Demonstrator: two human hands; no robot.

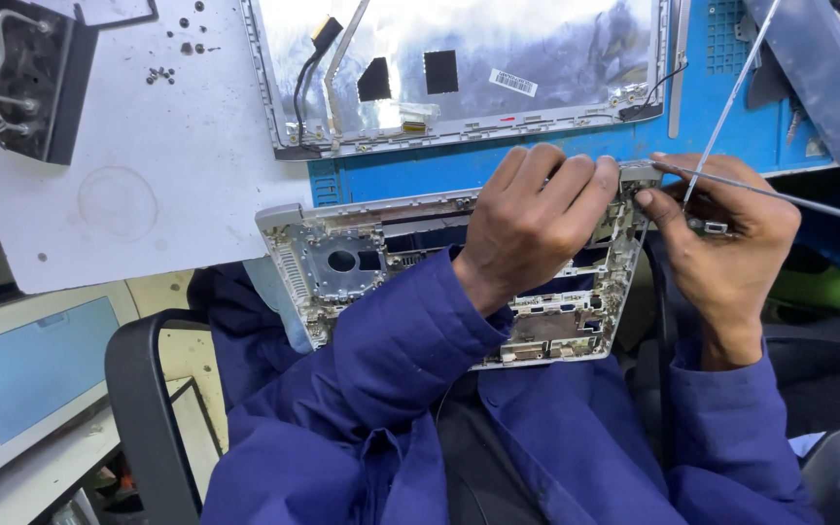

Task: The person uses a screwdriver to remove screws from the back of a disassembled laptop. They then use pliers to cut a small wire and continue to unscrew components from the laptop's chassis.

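A white plastic laptop base shell (342,258), stripped and dusty inside, rests tilted on my lap against the bench edge. My left hand (537,219) grips its upper edge, fingers curled over the rim. My right hand (731,233) sits at the shell's upper right corner, pinching a thin metal rod-like tool (780,197) that runs off to the right. The tool's tip meets the corner of the shell. Both sleeves are dark blue.
A silver laptop lid (469,68) lies inside-up with black cables on a blue mat (721,126). A white board (148,165) with loose screws (159,74) is at left, a black heatsink part (12,73) at top left. A chair arm (143,408) stands below left.
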